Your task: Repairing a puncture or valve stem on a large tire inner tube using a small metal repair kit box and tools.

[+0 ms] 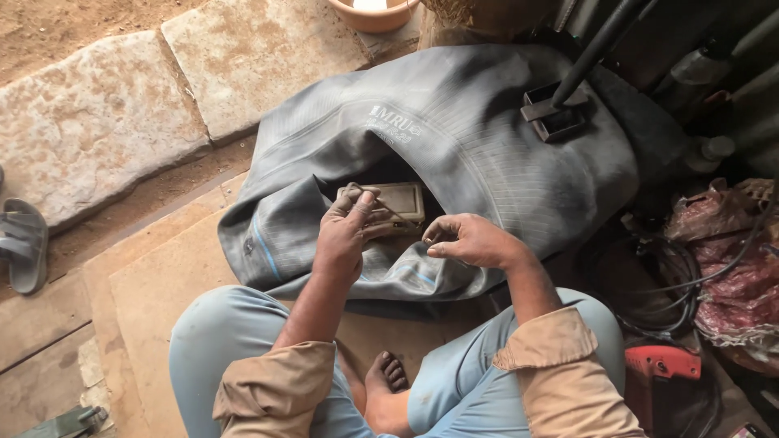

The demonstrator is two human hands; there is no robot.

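Inner tube, big and grey, lies slumped and folded on the floor right in front of your crossed legs, its near fold under both your hands. Your left hand is up over the fold, thumb and fingers pinched on a thin strip or cord that runs off to the right; what exactly that strip is, I cannot tell. Your right hand sits just beside it, fingers curled in and pinched together at the tips on the tube's fold. Tucked in the hollow of the tube, just beyond your hands, there's a small flat olive-coloured box.

On the far right part of the tube stands a dark metal bracket with a black rod rising from it. Moving outward: wooden boards lie beneath you on the left, stone slabs farther off, a grey sandal at the left edge. Far centre, a pink bowl. On your right, tangled black cables, a red tool, and a reddish crumpled bag.
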